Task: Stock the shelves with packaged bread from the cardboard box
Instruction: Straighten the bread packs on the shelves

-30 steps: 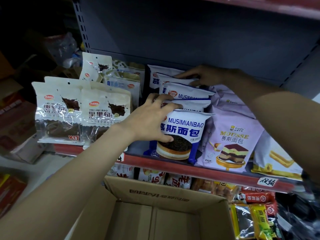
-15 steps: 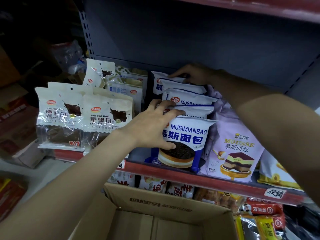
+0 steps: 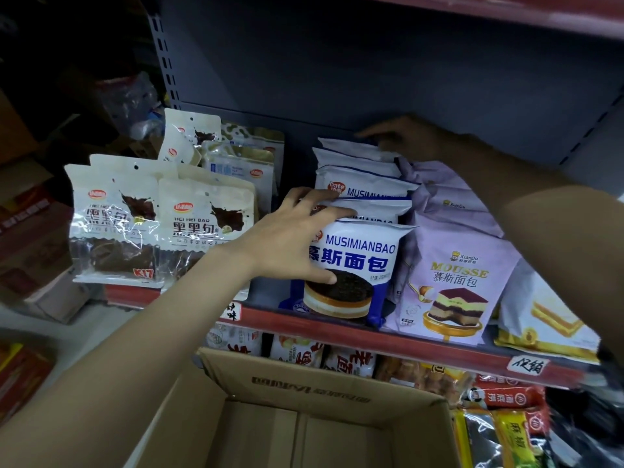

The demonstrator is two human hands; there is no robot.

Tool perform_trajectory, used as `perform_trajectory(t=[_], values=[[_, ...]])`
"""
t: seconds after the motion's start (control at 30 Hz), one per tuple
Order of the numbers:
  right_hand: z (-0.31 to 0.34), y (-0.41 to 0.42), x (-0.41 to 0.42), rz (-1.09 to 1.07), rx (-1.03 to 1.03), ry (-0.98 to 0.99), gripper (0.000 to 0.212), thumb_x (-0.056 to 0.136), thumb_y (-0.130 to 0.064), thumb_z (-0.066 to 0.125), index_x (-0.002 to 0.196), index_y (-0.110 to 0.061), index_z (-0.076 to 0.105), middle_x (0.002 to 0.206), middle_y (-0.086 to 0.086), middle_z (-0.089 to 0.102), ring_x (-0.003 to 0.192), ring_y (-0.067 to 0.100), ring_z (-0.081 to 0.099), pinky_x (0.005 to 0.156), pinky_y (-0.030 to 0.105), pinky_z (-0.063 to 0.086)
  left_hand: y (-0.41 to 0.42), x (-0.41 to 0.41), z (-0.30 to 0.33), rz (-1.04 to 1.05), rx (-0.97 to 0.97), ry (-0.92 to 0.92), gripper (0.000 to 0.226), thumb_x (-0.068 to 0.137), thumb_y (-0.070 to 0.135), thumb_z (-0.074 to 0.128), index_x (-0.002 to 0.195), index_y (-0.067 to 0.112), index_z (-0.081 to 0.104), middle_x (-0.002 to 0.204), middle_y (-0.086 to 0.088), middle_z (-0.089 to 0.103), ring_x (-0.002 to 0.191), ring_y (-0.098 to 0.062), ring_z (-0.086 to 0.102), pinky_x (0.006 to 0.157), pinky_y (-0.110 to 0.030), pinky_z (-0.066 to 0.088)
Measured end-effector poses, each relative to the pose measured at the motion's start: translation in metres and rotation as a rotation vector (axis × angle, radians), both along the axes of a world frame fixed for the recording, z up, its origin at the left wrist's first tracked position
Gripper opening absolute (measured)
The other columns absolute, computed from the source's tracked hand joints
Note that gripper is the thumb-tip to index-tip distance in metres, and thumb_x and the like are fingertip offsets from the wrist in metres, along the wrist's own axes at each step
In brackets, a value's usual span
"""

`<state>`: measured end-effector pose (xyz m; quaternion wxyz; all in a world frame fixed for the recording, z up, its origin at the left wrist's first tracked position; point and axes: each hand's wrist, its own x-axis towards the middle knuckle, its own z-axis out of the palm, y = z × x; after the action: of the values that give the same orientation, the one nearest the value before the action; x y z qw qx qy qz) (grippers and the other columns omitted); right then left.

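Observation:
A row of blue-and-white bread packs (image 3: 358,255) stands upright on the red-edged shelf (image 3: 337,327). My left hand (image 3: 293,241) grips the front pack at its top left: the fingers reach over its top edge and the thumb presses its face. My right hand (image 3: 405,138) reaches to the back of the same row, its fingers lying flat on the rearmost pack near the grey back panel. The open cardboard box (image 3: 304,390) sits below the shelf, and its visible inside shows only bare bottom flaps.
Purple mousse bread packs (image 3: 452,275) stand right of the blue row, with yellow-and-white packs (image 3: 540,319) beyond. Cream chocolate-bread packs (image 3: 162,224) fill the shelf's left. Snack packets (image 3: 297,352) crowd the lower shelf. Cartons (image 3: 37,251) stand on the floor at left.
My right hand has slid a little farther toward the back of the row. My left hand keeps its hold on the front pack.

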<state>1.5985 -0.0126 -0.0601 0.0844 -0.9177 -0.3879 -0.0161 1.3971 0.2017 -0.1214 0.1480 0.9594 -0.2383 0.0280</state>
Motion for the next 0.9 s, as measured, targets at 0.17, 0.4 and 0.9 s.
perform_trajectory(t=[0.17,0.4,0.9], values=[[0.013,-0.014,-0.052,-0.126,0.297,0.045,0.026,0.095,-0.012,0.055,0.12,-0.009,0.063,0.111,0.003,0.064,0.096,0.003,0.058,0.082,0.006,0.037,-0.004,0.005,-0.001,-0.029,-0.097,-0.023,0.088,0.071,0.046,0.078,0.145,0.033,0.032,0.153,0.007,0.02,0.141,-0.016,0.006,0.114,-0.03,0.013],[-0.011,-0.011,-0.078,-0.237,0.038,0.096,0.038,0.086,-0.024,0.067,0.121,-0.011,0.063,0.113,0.006,0.066,0.109,0.019,0.058,0.074,0.013,0.03,-0.007,0.012,0.004,-0.028,-0.049,0.008,0.094,0.069,0.048,0.078,0.146,0.036,0.027,0.158,0.006,0.01,0.145,-0.015,0.001,0.116,-0.035,0.012],[-0.001,-0.003,-0.12,-0.294,0.184,-0.004,0.036,0.096,-0.012,0.05,0.131,-0.014,0.055,0.109,-0.001,0.066,0.114,0.026,0.055,0.08,0.015,0.031,-0.017,-0.035,-0.024,0.207,-0.849,0.056,0.118,0.069,0.025,0.084,0.14,0.047,-0.008,0.15,0.017,0.001,0.14,0.002,0.002,0.111,-0.021,0.013]])
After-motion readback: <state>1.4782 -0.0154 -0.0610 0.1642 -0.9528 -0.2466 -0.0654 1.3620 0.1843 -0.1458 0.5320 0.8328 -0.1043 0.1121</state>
